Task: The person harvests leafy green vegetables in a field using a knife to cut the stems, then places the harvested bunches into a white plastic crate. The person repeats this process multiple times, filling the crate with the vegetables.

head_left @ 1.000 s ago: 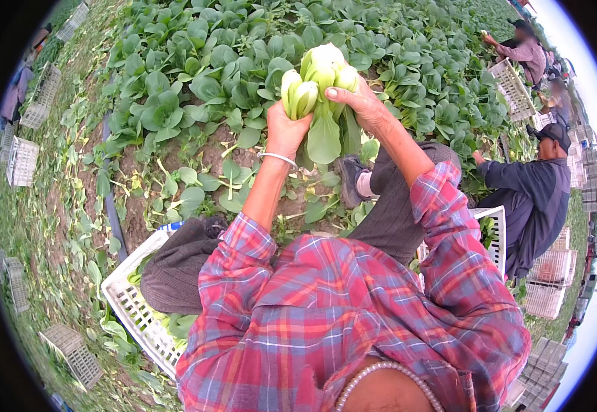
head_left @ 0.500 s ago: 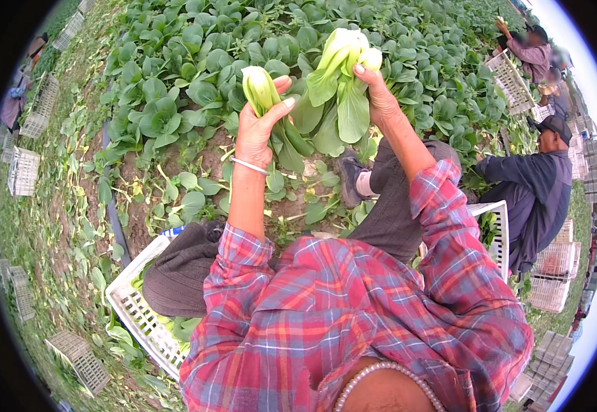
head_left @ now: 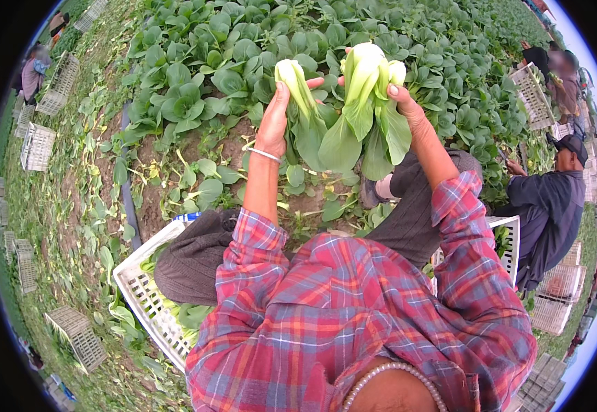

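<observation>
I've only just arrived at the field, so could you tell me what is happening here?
A person in a plaid shirt holds bok choy heads up over the planted bed: one bok choy in the left hand, a bigger bunch in the right hand. A white crate sits by their knees.

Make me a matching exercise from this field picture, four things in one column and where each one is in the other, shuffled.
Things:
1. single bok choy
2. bok choy bunch
3. white crate
4. thin bracelet

Places:
A. on the left wrist
B. in the right hand
C. on the ground at lower left, by the knee
D. in the left hand

Pairs: 1-D, 2-B, 3-C, 4-A
</observation>
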The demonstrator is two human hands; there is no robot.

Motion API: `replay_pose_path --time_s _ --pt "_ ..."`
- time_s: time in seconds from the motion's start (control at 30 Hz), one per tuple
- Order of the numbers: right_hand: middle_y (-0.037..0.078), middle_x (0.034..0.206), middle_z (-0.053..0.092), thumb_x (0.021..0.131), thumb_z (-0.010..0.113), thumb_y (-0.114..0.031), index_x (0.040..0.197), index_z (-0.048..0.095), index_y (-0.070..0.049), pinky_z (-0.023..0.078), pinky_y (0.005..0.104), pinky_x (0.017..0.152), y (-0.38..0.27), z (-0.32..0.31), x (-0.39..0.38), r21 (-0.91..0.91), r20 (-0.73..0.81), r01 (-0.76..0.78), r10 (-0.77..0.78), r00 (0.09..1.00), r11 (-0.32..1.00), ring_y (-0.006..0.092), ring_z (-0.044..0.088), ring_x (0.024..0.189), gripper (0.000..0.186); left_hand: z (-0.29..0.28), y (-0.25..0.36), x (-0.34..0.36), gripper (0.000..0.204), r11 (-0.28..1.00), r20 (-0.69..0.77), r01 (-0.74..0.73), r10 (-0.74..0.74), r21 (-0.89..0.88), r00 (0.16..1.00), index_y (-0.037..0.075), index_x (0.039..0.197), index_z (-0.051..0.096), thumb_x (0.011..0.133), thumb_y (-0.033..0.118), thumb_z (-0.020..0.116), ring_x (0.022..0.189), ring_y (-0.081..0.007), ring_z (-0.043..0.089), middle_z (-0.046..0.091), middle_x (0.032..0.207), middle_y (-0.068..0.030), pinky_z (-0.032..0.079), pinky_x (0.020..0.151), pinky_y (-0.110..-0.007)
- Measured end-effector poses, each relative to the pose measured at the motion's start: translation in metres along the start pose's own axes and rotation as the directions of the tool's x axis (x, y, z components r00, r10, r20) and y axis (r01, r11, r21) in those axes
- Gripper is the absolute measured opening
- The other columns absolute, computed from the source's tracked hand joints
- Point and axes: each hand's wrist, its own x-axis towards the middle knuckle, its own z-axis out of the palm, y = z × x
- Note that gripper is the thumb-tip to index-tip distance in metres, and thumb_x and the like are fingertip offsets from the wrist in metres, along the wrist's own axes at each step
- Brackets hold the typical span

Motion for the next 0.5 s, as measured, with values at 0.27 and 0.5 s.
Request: replay_pose_path --time_s 0.27,0.5 --pt "0.018 0.129 0.056 0.076 0.074 -0.035 0.139 0.035 -0.001 0.049 0.0413 0.098 0.006 0.006 -0.001 0.082 0.016 -0.066 0.064 0.998 0.994 0.0265 0.059 0.112 0.083 -0.010 -0.024 0.002 0.039 0.994 0.017 -0.110 0.110 -0.024 0.994 0.008 0.136 0.036 0.105 0.031 0.033 0.105 -0.0167 0.057 0.057 0.128 -0.0140 0.046 0.094 -0.033" --pt "0.008 0.124 0.055 0.072 0.076 -0.030 0.136 0.040 -0.002 0.041 0.0341 0.099 0.020 0.000 0.008 -0.127 -0.043 -0.113 0.109 0.993 0.985 0.0182 0.053 0.113 0.078 -0.008 -0.040 0.011 0.026 0.965 -0.069 -0.142 0.161 0.221 0.985 0.005 0.123 0.045 0.099 0.016 0.046 0.111 -0.0116 0.049 0.053 0.118 -0.0044 0.037 0.099 -0.029"
